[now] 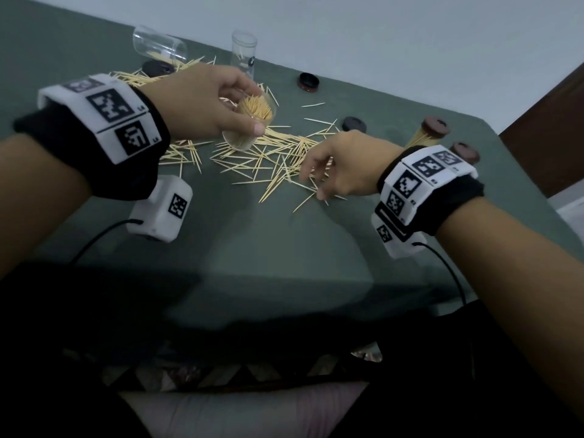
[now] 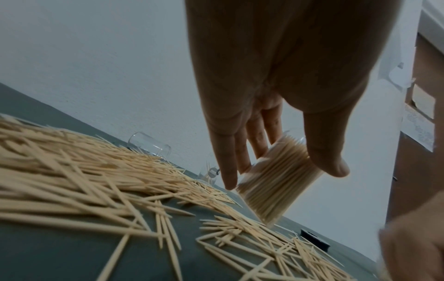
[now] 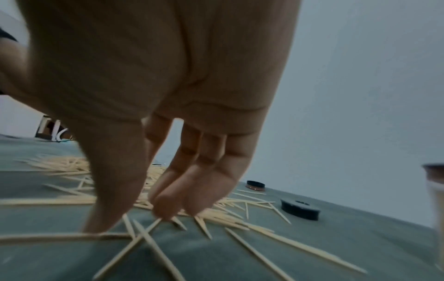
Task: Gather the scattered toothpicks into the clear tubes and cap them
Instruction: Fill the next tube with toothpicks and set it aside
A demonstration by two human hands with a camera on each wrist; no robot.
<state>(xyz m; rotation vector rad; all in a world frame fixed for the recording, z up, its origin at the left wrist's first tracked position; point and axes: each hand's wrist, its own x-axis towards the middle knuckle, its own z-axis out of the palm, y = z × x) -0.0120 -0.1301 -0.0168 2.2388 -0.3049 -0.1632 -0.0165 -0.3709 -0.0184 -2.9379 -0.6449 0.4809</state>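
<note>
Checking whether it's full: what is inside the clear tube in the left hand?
The clear plastic tube held by the left hand is packed with pale wooden toothpicks, tips filling its open mouth. The fingers cover part of its wall.

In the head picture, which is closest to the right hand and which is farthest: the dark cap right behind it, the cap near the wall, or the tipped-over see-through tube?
From the right hand:
1. Dark cap, just behind the hand.
2. Cap near the wall, farther back, standing alone.
3. Tipped-over clear tube, far corner on the left side, lying down.

Pale toothpicks (image 1: 278, 153), grey-green cloth (image 1: 284, 235)
</note>
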